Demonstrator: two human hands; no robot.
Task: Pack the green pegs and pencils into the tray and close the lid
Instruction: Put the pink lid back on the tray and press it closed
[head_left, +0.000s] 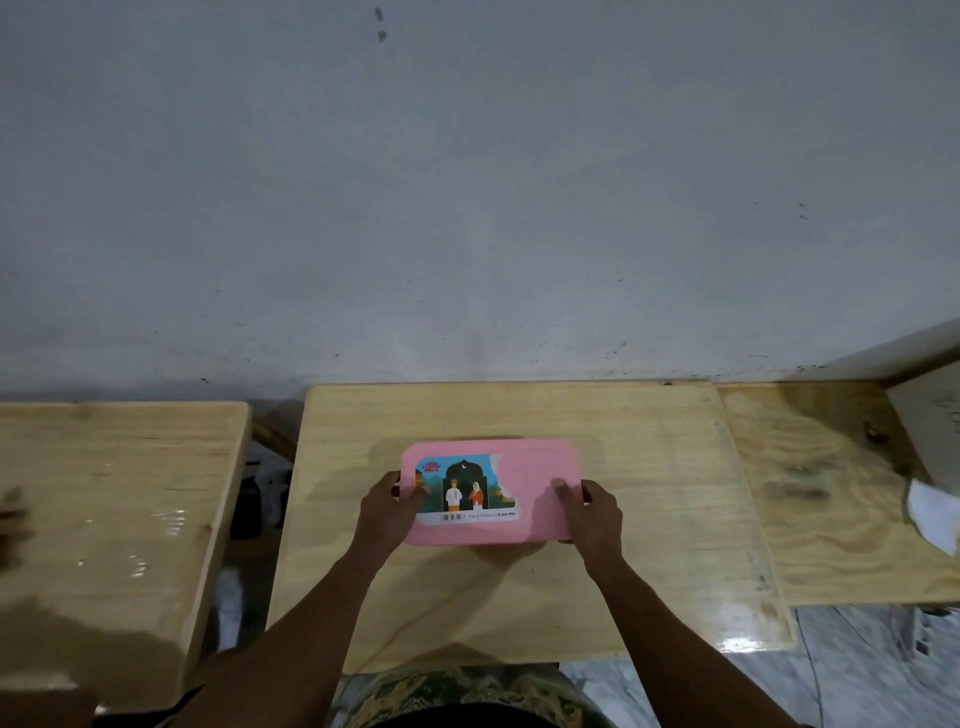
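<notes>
Both hands hold the pink lid (530, 467) at its 2 short ends.

The left hand (387, 512) grips the left end and the right hand (592, 519) grips the right end, thumbs on top and fingers curled around the edge. The lid lies flat between them on the wooden table (519, 597), its long axis left to right, equally near both hands. Tray, pegs and pencils are not visible; probably they are under it.

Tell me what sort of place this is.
Probably a classroom or workroom: small pale wooden desks set side by side against a bare grey plastered wall, marbled tile floor. The left hand and right hand hold a pink plastic lidded box.
</notes>
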